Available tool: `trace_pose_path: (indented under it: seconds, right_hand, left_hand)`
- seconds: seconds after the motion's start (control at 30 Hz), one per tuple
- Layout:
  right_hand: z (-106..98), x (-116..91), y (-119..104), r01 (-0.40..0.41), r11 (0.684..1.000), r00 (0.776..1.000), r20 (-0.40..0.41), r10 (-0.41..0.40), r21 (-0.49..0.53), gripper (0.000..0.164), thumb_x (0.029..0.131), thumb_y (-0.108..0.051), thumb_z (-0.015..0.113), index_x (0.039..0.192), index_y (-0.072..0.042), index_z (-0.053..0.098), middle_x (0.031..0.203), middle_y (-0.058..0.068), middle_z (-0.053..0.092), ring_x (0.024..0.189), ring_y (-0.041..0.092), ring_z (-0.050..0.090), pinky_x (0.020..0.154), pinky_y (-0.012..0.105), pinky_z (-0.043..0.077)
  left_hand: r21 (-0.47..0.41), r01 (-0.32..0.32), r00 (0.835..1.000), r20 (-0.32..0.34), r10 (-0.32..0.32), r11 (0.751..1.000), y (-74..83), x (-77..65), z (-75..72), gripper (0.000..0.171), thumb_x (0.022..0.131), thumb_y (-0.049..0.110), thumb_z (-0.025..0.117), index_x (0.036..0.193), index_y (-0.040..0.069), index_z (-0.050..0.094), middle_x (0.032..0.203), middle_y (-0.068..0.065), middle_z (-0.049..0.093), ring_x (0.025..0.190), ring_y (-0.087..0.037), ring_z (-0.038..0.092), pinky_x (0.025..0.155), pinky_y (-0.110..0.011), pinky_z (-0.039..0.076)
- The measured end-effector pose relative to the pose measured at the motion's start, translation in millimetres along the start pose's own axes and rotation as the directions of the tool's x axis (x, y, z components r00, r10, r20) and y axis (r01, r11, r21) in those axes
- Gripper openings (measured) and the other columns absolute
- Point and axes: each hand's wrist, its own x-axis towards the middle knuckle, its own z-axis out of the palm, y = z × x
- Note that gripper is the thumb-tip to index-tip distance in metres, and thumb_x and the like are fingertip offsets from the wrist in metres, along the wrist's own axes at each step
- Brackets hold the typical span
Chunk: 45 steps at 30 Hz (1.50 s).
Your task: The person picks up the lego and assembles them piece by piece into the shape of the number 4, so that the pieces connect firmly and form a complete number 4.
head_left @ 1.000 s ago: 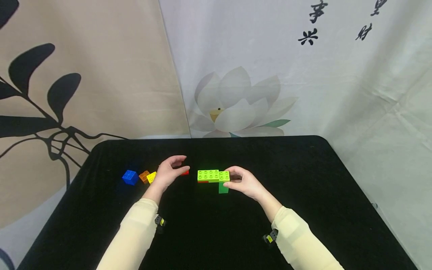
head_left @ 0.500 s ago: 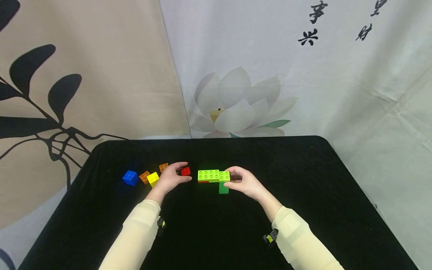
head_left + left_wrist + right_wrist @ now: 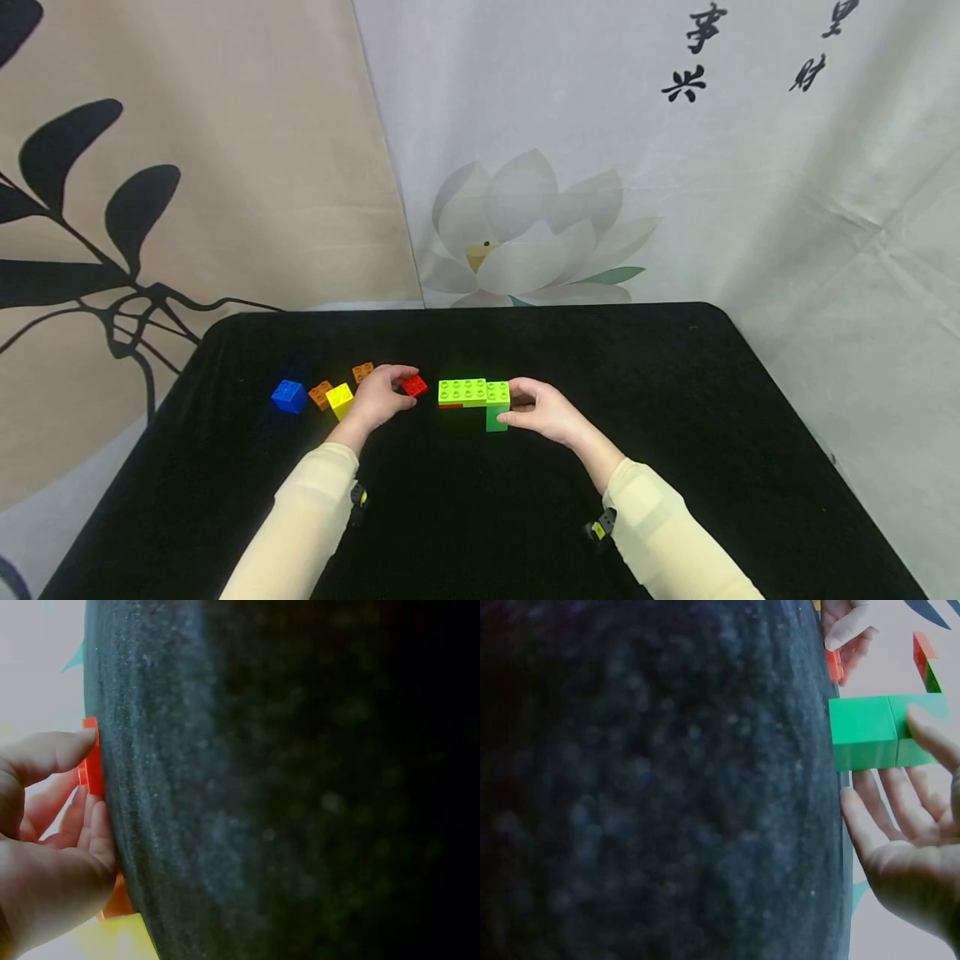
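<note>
Beside the left end of a joined brick structure, my left hand (image 3: 377, 400) pinches a small red building brick (image 3: 415, 386) between thumb and fingers. In the left wrist view the thumb presses one side of that red brick (image 3: 94, 771) low over the black cloth. My right hand (image 3: 551, 412) holds the right end of the structure, thumb in front and fingers behind. Its top is made of lime-green studded bricks (image 3: 462, 392); a green brick (image 3: 496, 419) stands under the right end, and a red piece (image 3: 922, 649) shows beneath the left end.
Left of my left hand lie a blue brick (image 3: 289, 397), an orange brick (image 3: 320, 394), a yellow brick (image 3: 340, 399) and another orange brick (image 3: 362, 372). All rest on a black-covered table (image 3: 465, 517). A printed curtain (image 3: 525, 100) hangs behind its far edge.
My left hand has come down and right onto the red brick and grasped it; the brick has turned slightly. The right hand and the structure stay almost in place.
</note>
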Motion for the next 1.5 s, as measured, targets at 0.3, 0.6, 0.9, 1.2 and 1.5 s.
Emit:
trace_pose_path:
  seconds: [0.3,0.6,0.9,1.2,1.5]
  right_hand:
    - [-3.6,-0.4,1.2,0.004,1.0,1.0,0.022,-0.004,0.001,0.039,0.089,-0.005,0.073,0.124,0.004,0.059,0.119,0.016,0.065,0.11,0.029,0.062,0.095,0.038,0.052]
    - [-5.9,-0.9,2.6,-0.008,1.0,0.999,0.038,0.007,0.026,0.039,0.089,-0.004,0.072,0.124,0.006,0.058,0.12,0.019,0.064,0.112,0.033,0.061,0.096,0.039,0.052]
    - [-7.3,1.4,3.6,-0.011,1.0,0.999,0.04,0.01,0.029,0.034,0.088,-0.004,0.074,0.119,0.003,0.062,0.117,0.015,0.066,0.109,0.029,0.063,0.094,0.039,0.053]
    - [-6.9,0.9,4.2,0.007,1.0,0.999,0.043,-0.008,0.029,0.032,0.088,-0.006,0.074,0.117,0.002,0.063,0.117,0.015,0.067,0.109,0.029,0.064,0.094,0.039,0.053]
    - [-6.2,3.0,6.2,-0.01,1.0,1.0,0.028,0.01,0.011,0.033,0.087,-0.006,0.076,0.117,0.001,0.064,0.116,0.014,0.067,0.108,0.028,0.064,0.095,0.039,0.053]
  left_hand:
    - [0.0,0.005,1.0,-0.016,-0.005,1.0,-1.2,-1.3,0.3,0.04,0.086,-0.001,0.073,0.125,0.001,0.064,0.125,-0.021,0.057,0.109,-0.037,0.057,0.099,-0.051,0.046]
    - [-0.054,0.022,1.0,0.009,-0.022,0.998,-3.8,-2.0,-2.2,0.038,0.089,0.003,0.071,0.126,0.003,0.064,0.123,-0.018,0.061,0.105,-0.032,0.058,0.095,-0.049,0.049]
    - [-0.154,0.001,0.999,0.049,0.007,0.988,-0.8,-3.6,-5.1,0.037,0.091,0.005,0.07,0.127,0.005,0.064,0.123,-0.015,0.063,0.103,-0.027,0.062,0.091,-0.044,0.053]
    - [-0.21,-0.051,0.998,0.024,0.057,0.976,4.5,-4.7,-11.7,0.038,0.09,0.003,0.07,0.127,0.004,0.065,0.125,-0.017,0.063,0.104,-0.029,0.062,0.093,-0.043,0.053]
    - [-0.271,-0.067,0.998,-0.035,0.059,0.96,19.2,-8.0,-22.9,0.039,0.09,0.006,0.071,0.129,0.005,0.064,0.128,-0.016,0.063,0.104,-0.03,0.062,0.095,-0.042,0.052]
